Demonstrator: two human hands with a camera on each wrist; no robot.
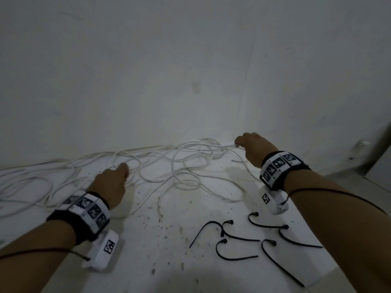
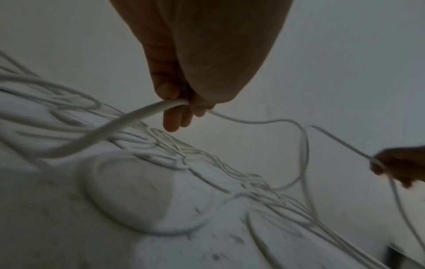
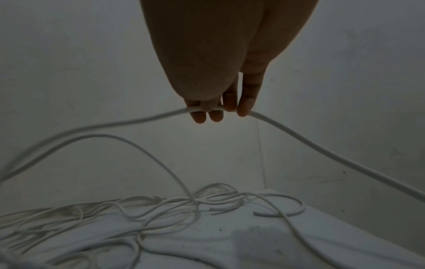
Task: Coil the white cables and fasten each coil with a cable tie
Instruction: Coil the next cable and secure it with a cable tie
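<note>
White cables (image 1: 169, 166) lie in a loose tangle across the middle of the head view, spread from the left edge to the right hand, on a white surface speckled with dark debris; whether it is a counter or the floor cannot be told.

Left hand (image 1: 112, 182), lower left of centre: fingers curled round one cable strand. In the left wrist view the thumb and fingers (image 2: 171, 118) pinch the strand, which runs out on both sides of the grip.

Right hand (image 1: 254, 149), right of centre and near the wall: fingers clamped on a strand raised above the tangle. In the right wrist view the strand passes across the fingertips (image 3: 245, 109) and trails off left and lower right.

Both wrists carry black bands with white marker blocks.

Black cable ties (image 1: 254, 237) lie loose in the lower right of the head view, well apart from the tangle, several with a curled end.

A plain grey-white wall (image 1: 190, 60) fills the upper frame. No container is in view.
</note>
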